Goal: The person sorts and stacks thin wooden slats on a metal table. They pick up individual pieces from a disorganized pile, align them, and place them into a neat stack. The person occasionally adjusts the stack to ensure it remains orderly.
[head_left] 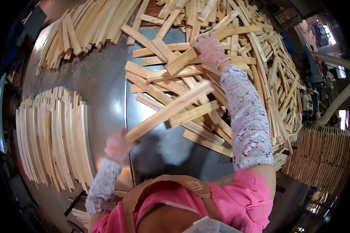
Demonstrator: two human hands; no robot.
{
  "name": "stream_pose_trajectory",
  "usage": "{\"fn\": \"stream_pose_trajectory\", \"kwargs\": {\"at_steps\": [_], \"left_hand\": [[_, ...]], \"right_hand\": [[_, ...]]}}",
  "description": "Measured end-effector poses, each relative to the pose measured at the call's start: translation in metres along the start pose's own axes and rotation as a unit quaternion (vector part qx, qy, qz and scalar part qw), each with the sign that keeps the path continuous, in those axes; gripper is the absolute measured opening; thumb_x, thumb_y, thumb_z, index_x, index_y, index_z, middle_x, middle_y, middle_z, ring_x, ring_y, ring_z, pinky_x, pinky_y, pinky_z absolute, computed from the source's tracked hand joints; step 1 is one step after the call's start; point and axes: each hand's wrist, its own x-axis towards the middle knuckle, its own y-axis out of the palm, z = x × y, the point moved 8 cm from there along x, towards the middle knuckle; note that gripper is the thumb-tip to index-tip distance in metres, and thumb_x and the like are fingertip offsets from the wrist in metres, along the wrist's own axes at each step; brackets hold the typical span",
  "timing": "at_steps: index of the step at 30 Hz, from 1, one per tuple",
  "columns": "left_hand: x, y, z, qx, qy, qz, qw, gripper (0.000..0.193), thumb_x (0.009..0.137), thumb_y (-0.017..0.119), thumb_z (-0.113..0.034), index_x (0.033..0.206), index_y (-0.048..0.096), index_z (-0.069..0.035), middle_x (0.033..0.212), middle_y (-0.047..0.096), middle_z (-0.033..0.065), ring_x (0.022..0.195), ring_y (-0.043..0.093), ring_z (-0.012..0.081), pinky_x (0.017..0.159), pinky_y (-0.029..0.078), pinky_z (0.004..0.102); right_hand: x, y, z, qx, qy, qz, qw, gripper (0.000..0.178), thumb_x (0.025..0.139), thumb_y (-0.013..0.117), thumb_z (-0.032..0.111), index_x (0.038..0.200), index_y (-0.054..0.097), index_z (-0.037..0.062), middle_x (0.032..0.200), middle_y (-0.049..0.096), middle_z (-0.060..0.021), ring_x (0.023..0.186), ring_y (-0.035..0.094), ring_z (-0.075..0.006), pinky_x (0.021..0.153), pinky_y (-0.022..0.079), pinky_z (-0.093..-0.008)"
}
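1. Slat (169, 109): clamped at near end in left hand (119, 145), slanting over loose pile (278, 81), blurred.
2. Right hand (210, 50): over second board (181, 62) in pile; can't tell if gripping.
3. Worktop (105, 79): neat row of sticks (68, 139) at left.

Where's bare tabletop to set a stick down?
Bare metal tabletop: between the neat row of sticks at left and the loose pile; also between that pile and the apron, right of the left hand. Crowded: around the right hand, the right-side heap, and the upper-left stack.
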Motion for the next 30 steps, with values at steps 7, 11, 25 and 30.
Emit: {"fn": "stream_pose_trajectory", "kwargs": {"at_steps": [7,11,25,30], "left_hand": [[-0.24,0.025,0.229,0.233,-0.325,-0.216,0.891,0.07,0.088,0.077,-0.059,0.134,0.069,-0.007,0.14,0.064,0.0219,0.142,0.049,0.0392,0.121,0.035,0.0558],[-0.229,0.009,0.23,0.137,-0.384,-0.223,0.885,0.078,0.087,0.08,-0.039,0.155,0.055,-0.011,0.157,0.053,0.022,0.15,0.042,0.0445,0.129,0.024,0.0605],[-0.239,-0.114,0.32,0.079,-0.332,-0.21,0.916,0.07,0.089,0.077,-0.052,0.148,0.063,-0.016,0.127,0.075,0.0182,0.113,0.073,0.0373,0.099,0.057,0.0468],[-0.29,-0.138,0.453,0.067,-0.38,-0.252,0.888,0.069,0.097,0.069,-0.044,0.153,0.055,-0.006,0.149,0.063,0.0224,0.139,0.058,0.0392,0.116,0.046,0.045]], "right_hand": [[0.05,-0.091,0.092,0.296,0.144,0.074,0.941,0.078,0.084,0.075,0.071,0.137,0.067,0.0145,0.116,0.078,-0.0135,0.111,0.073,-0.0347,0.095,0.056,-0.047],[0.044,-0.11,0.204,0.343,0.05,0.098,0.933,0.069,0.087,0.07,0.07,0.122,0.071,0.0109,0.103,0.078,-0.0183,0.102,0.075,-0.038,0.09,0.057,-0.0492],[-0.125,-0.142,0.303,0.382,-0.034,-0.109,0.917,0.053,0.092,0.077,0.031,0.138,0.068,0.0082,0.126,0.072,-0.0197,0.117,0.066,-0.042,0.103,0.053,-0.0497],[-0.256,-0.057,0.208,0.246,0.157,-0.053,0.955,0.053,0.094,0.075,0.032,0.141,0.064,0.0103,0.119,0.071,-0.0182,0.115,0.066,-0.0398,0.103,0.052,-0.0504]]}}
